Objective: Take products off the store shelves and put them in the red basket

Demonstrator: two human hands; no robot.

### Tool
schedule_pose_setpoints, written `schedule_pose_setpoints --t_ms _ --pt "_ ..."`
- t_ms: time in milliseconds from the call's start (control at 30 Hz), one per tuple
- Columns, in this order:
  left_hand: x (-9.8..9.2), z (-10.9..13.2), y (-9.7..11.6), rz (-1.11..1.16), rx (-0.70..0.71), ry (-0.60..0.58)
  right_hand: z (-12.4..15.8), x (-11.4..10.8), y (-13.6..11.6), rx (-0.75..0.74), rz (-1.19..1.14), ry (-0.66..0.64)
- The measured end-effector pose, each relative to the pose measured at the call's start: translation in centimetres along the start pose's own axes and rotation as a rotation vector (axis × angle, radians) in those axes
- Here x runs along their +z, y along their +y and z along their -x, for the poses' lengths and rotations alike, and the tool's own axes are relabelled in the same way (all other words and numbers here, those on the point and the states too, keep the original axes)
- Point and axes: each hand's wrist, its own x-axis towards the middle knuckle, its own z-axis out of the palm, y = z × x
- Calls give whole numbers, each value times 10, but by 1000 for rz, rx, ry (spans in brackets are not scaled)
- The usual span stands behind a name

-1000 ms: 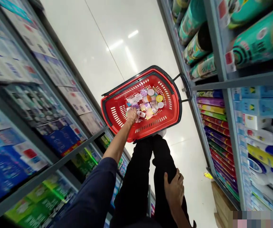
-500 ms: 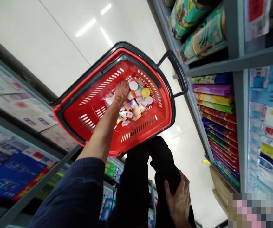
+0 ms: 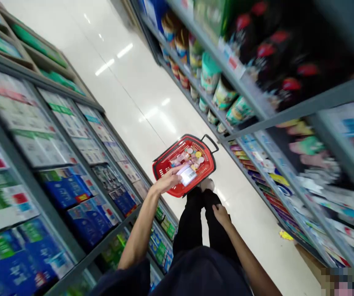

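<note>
A red plastic shopping basket (image 3: 210, 166) with a dark rim and a pull handle (image 3: 210, 142) sits just beyond a white shoe (image 3: 207, 184), apparently on the floor. Several small colourful packets and round items (image 3: 189, 155) lie inside it. My left hand (image 3: 166, 183) reaches over the basket's near rim, its fingertips on a white and blue packet (image 3: 187, 176) with a blurred lilac item beside it. My right hand (image 3: 221, 214) rests on the thigh of my black trousers (image 3: 192, 222), holding nothing.
Grey metal shelves of boxed goods (image 3: 65, 189) line the left of the aisle. Shelves on the right (image 3: 223, 94) carry tubs, bottles and packs. A glossy white floor (image 3: 133, 94) runs between them, with a yellow scrap (image 3: 286, 235) near the right shelving.
The basket now looks smaller and farther away, and more of the aisle shows. My left hand has moved from among the basket's items to its near side, with the packet at its fingertips.
</note>
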Motion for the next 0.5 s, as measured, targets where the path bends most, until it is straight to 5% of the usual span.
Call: schedule_pose_setpoints --t_ms 100,233,367,500 --pt "65 63 82 244 105 -205 54 -73 -81 -216 -299 -36" --pt "156 126 170 -1 223 -229 167 -167 -145 -577 -840 -39" --pt "242 176 209 -465 345 -80 263 -213 -135 -713 -1011 -45" --pt "319 223 195 -579 494 -110 324 -232 -74 -704 -1274 31"
